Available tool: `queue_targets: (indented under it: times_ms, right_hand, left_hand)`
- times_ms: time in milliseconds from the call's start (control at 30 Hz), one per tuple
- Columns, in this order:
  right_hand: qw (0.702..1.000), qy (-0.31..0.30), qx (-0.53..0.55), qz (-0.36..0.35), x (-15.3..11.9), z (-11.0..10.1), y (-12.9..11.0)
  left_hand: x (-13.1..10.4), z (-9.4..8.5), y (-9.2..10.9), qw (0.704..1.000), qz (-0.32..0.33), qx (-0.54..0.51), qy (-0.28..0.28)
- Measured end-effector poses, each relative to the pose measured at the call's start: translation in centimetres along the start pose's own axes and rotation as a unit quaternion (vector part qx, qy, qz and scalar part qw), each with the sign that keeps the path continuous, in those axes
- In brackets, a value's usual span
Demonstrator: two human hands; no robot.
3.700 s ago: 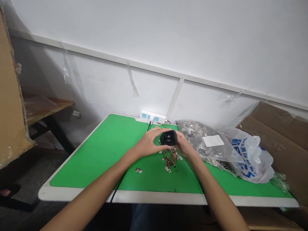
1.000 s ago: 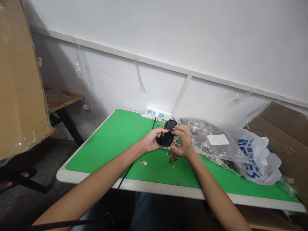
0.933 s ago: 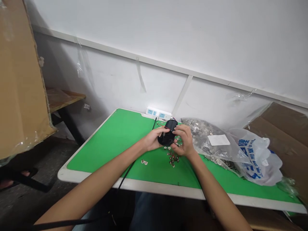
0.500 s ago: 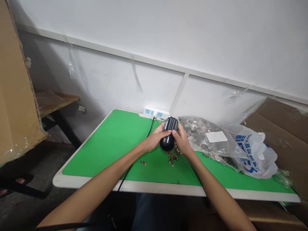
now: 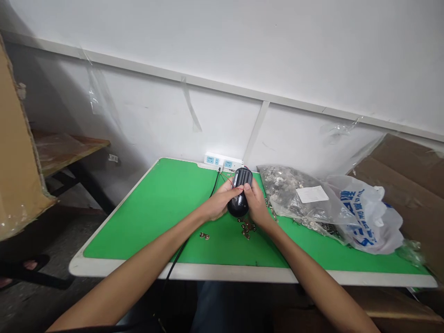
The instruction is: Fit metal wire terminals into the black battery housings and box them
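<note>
A glossy black rounded device (image 5: 238,206) with a ribbed upper part is held above the green table mat (image 5: 138,212). My left hand (image 5: 219,200) grips its left side, the thumb lying across the front. On the right side, my right hand (image 5: 255,200) is wrapped round it with the thumb on the front. Thin red wires (image 5: 226,178) run beside the device near my left fingers. Small metal parts (image 5: 247,228) lie on the mat below it, and a few more (image 5: 204,236) lie to the left.
A white power strip (image 5: 224,160) sits at the wall edge, with a black cable (image 5: 176,259) crossing the mat. Clear bags of metal parts (image 5: 289,187) and a white plastic bag (image 5: 376,222) lie right. Cardboard (image 5: 21,152) stands at the left.
The view has shifted slightly, so the table and bags appear a little displaced. Both hands still hold the black device, which looks slightly further left in the picture.
</note>
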State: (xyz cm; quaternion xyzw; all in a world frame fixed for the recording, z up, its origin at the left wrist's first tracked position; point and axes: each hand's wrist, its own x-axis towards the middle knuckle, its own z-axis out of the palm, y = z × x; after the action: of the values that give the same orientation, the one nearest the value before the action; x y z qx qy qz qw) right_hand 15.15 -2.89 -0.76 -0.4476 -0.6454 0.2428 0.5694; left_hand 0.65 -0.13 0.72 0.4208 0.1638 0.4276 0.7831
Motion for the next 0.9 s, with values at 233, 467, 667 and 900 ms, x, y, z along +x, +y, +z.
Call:
queue_targets:
  times_ms: [233, 467, 667, 900]
  right_hand:
    - [1.0, -0.016, -0.015, 0.02, 0.1, 0.1, -0.4]
    - [0.998, -0.044, 0.003, 0.044, 0.2, 0.0, 0.0]
    - [0.998, -0.025, 0.013, 0.057, 0.5, 0.2, 1.0]
    - [0.999, -0.007, -0.015, 0.033, 1.6, -0.4, 1.7]
  left_hand:
    - [-0.1, -0.2, 0.3, 1.0, -0.014, -0.001, 0.027]
    - [0.0, -0.5, 0.1, 0.999, -0.026, -0.006, 0.047]
    - [0.4, -0.2, 0.6, 0.998, -0.02, -0.001, 0.057]
    - [1.6, -1.2, 2.8, 0.989, 0.049, 0.001, 0.14]
